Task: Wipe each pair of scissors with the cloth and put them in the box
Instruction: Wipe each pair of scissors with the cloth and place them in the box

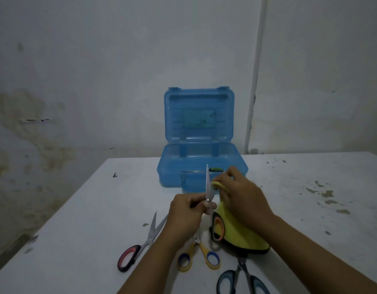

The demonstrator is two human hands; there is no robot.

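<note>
My left hand [186,211] grips upright scissors [208,194]; right hand [240,194] pinches the cloth [242,234], apparently on the blade. I should wipe tipward.

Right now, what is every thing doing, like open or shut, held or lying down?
Blue box: lid open, scissors already inside.
Orange-handled scissors: held upright, blades up, being wiped.
Yellow cloth: gripped, pinched on the blade.
Left hand: grips the scissors at the pivot.
Right hand: grips the cloth.
Red-handled scissors: lying on the table, slightly open.
Yellow-handled scissors: lying down.
Blue-handled scissors: lying down.
</note>
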